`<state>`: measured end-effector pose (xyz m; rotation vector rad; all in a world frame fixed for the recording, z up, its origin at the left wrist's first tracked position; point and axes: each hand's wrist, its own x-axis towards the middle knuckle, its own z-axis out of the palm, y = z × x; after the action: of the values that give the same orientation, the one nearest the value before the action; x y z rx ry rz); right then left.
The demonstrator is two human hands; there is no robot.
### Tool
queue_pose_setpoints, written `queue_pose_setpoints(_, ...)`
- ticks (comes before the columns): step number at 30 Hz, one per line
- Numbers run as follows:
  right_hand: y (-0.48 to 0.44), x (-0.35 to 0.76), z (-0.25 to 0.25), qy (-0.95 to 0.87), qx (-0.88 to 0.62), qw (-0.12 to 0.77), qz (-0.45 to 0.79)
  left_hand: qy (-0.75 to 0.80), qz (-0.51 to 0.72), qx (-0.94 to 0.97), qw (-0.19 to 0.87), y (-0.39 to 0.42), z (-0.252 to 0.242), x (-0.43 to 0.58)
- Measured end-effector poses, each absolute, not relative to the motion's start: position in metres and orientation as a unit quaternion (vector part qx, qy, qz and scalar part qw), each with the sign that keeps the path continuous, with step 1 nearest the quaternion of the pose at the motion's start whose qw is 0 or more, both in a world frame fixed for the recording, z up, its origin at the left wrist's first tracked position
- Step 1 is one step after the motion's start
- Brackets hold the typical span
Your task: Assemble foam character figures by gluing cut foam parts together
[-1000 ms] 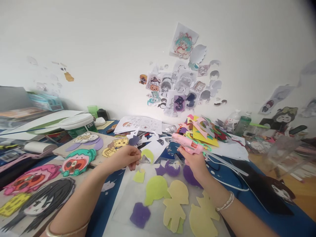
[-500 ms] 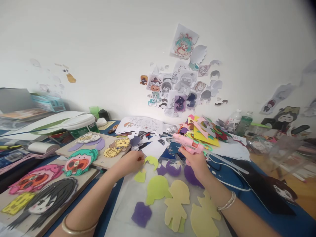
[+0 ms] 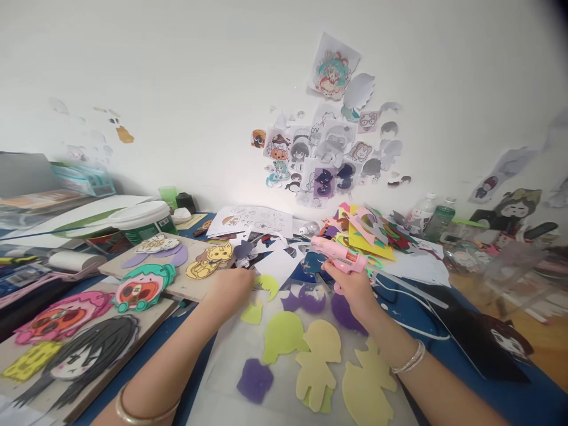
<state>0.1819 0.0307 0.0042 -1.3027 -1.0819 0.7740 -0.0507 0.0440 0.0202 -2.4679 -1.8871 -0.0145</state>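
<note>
My left hand (image 3: 231,287) is closed, pinching a small lime-green foam cutout (image 3: 268,285) just above a translucent sheet (image 3: 231,355). My right hand (image 3: 352,290) grips a pink glue gun (image 3: 339,257) with its nozzle pointing left, a short way right of the cutout. On the sheet lie foam shapes: a lime-green round piece (image 3: 281,334), a pale yellow figure (image 3: 317,364), another yellow shape (image 3: 366,387), a purple piece (image 3: 254,380) and purple pieces (image 3: 306,300) by the gun. A white cord (image 3: 412,328) trails from the gun.
Boards at left carry finished foam characters (image 3: 142,287), (image 3: 71,355). A white-lidded green tub (image 3: 142,220) stands behind them. A pile of coloured foam scraps (image 3: 366,231) and bottles (image 3: 428,216) sit at the back right. Drawings (image 3: 319,160) are stuck on the wall.
My left hand has moved forward and down with the lime-green cutout, nearer the sheet. The glue gun hand has stayed nearly in place. The view has shifted slightly.
</note>
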Motion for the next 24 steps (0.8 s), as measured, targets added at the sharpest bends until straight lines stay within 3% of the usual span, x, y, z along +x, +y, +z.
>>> queue_pose_setpoints(13, 0.035, 0.192, 0.010, -0.420, -0.556, 0.629, 0.345, -0.598, -0.134, -0.789, -0.032, 0.045, 0.023, -0.050)
queue_pose_setpoints(20, 0.048, 0.216, 0.010, -0.422, -0.462, 0.713, 0.317, -0.581, -0.186, -0.787, -0.090, 0.052, 0.018, -0.050)
queue_pose_setpoints(24, 0.053, 0.226, 0.011, -0.418, -0.462, 0.722, 0.300, -0.572, -0.175, -0.801, -0.032, 0.046, 0.021, -0.045)
